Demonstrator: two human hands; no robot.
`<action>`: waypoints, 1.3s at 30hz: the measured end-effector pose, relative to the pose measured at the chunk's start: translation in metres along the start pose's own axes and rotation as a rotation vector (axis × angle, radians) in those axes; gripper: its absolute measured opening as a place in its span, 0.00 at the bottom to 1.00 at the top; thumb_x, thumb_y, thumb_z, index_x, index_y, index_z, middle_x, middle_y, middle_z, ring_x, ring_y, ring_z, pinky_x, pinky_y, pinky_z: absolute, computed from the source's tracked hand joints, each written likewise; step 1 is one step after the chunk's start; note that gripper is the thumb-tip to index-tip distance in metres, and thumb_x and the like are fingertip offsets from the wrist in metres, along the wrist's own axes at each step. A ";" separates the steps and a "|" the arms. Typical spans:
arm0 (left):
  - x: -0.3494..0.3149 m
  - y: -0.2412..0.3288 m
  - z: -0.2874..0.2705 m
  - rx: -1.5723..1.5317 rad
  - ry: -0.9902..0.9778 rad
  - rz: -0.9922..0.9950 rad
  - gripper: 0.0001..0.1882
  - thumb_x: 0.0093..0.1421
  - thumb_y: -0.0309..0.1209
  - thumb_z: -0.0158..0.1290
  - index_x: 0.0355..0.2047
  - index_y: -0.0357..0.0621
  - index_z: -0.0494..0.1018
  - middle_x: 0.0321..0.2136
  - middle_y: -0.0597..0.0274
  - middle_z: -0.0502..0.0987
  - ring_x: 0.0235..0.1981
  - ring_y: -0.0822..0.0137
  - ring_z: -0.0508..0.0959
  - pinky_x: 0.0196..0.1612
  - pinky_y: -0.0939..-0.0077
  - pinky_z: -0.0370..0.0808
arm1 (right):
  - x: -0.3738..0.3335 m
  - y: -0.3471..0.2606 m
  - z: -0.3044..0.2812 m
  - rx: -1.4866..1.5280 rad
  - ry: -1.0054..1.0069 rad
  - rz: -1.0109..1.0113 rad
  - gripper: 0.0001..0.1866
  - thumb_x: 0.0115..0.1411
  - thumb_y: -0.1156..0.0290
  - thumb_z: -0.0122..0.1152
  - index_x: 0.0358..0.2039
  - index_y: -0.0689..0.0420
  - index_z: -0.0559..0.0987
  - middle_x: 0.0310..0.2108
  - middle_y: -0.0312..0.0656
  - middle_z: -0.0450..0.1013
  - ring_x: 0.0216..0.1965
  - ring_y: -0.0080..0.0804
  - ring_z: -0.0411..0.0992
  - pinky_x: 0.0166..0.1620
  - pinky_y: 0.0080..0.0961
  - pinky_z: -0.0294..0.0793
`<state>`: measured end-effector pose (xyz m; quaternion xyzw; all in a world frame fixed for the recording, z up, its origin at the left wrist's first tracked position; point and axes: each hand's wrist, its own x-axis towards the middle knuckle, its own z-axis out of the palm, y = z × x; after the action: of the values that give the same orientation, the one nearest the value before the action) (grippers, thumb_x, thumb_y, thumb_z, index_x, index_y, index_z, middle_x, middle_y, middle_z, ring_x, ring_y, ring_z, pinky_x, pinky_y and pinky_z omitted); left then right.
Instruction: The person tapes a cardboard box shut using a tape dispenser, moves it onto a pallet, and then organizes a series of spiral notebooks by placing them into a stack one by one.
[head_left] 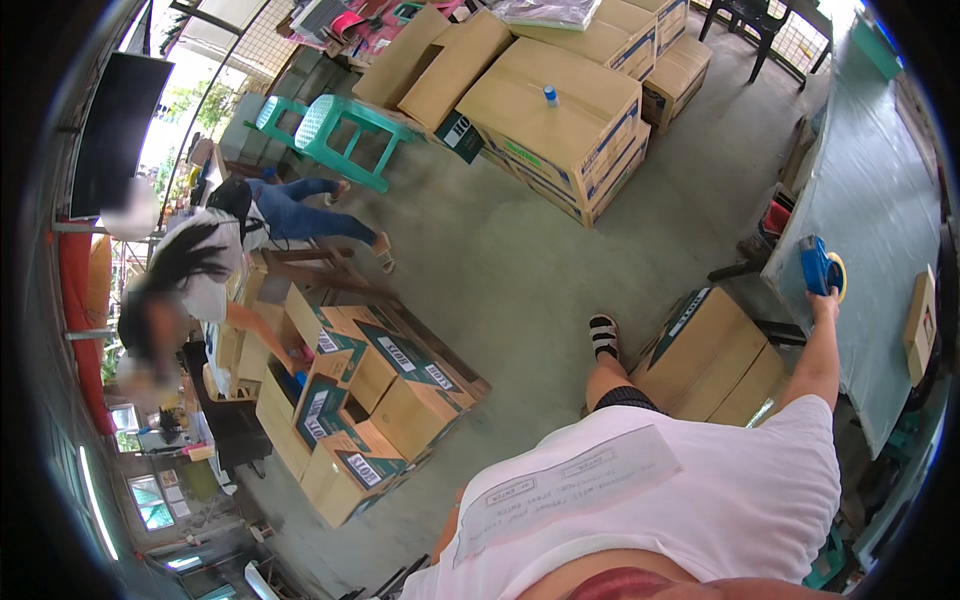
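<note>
Your R hand (824,303) is out at full reach, fingers curled, w/ a blue tape dispenser (814,266) in its grip; the gap betw. fingers & thumb can't be made out. L hand is out of view, so can't tell how far open it is or what it has.

Dispenser: 1, w/ 1 tan tape roll (840,277) on it, at the near edge of the grey-topped table (860,190) on your R; can't tell if it touches the top. On that table, 1 flat tan box (918,330).

By your leg, 1 lg carton (712,365), just beside the table.

Across the floor: 2 green stools (345,125), 1 black chair (750,25), 1 sm. blue item (551,96) atop the stacked cartons (560,130).

To your L, 1 co-worker (208,285), 1 arm (262,332) reaching into a cluster of cartons (365,400), several open; overlap hides an exact count. 1 lg black screen (115,135) beyond.
</note>
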<state>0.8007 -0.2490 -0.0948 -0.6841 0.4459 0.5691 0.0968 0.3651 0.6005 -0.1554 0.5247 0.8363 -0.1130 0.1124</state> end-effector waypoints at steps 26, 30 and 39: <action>0.146 0.276 0.097 0.843 -0.288 0.274 0.22 0.63 0.45 0.49 0.48 0.41 0.74 0.47 0.52 0.77 0.49 0.55 0.76 0.54 0.61 0.71 | -0.276 -0.461 0.027 0.722 -0.184 -0.483 0.35 0.46 0.72 0.67 0.59 0.51 0.72 0.42 0.47 0.78 0.34 0.34 0.78 0.38 0.28 0.76; 0.185 0.334 0.086 0.847 -0.303 0.261 0.22 0.64 0.45 0.49 0.48 0.41 0.74 0.47 0.52 0.77 0.49 0.55 0.77 0.53 0.61 0.72 | -0.350 -0.576 0.032 0.581 -0.180 -0.665 0.24 0.48 0.77 0.61 0.49 0.49 0.78 0.31 0.51 0.79 0.35 0.37 0.80 0.39 0.36 0.79; 0.279 0.496 0.089 0.826 -0.293 0.234 0.22 0.64 0.44 0.49 0.48 0.40 0.75 0.45 0.51 0.78 0.48 0.56 0.77 0.52 0.62 0.72 | -0.371 -0.635 0.135 0.294 -0.003 -0.453 0.32 0.54 0.78 0.56 0.60 0.40 0.67 0.46 0.56 0.69 0.45 0.52 0.73 0.49 0.40 0.76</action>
<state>0.3690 -0.6210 -0.1800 -0.4455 0.6914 0.4414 0.3586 -0.0413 -0.0258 -0.1245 0.3346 0.9068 -0.2563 0.0083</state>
